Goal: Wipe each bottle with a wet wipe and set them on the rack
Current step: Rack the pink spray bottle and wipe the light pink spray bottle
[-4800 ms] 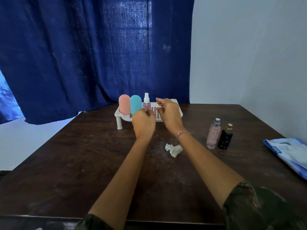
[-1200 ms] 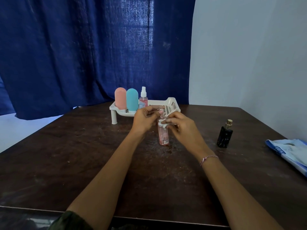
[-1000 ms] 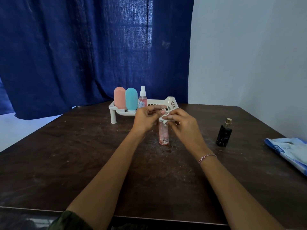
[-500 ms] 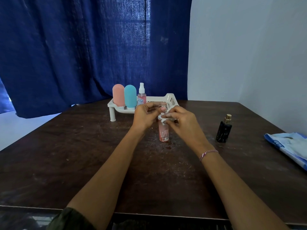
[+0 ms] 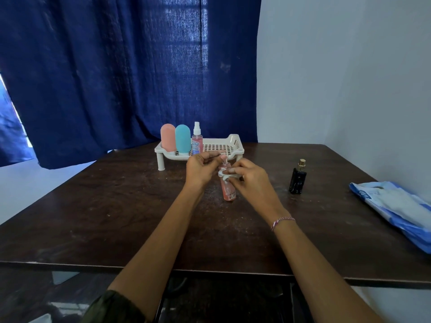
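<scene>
Pinching the cap of a slim, clear pink bottle [image 5: 228, 191] with left hand [image 5: 200, 169]; clutching a crumpled white wipe [image 5: 224, 175] round its neck with right hand [image 5: 250, 177]. Upright on scuffed dark table [image 5: 116, 217]. Perforated white rack [image 5: 234, 145] just behind; glossy black bottle [image 5: 297, 181] right.

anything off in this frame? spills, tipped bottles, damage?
Nothing stands out. The pink capsule bottle, teal capsule bottle and small spray bottle stand upright on the rack; so do the pink perfume bottle being wiped and the black bottle. No spill shows; the table has only pale scuffs.
</scene>
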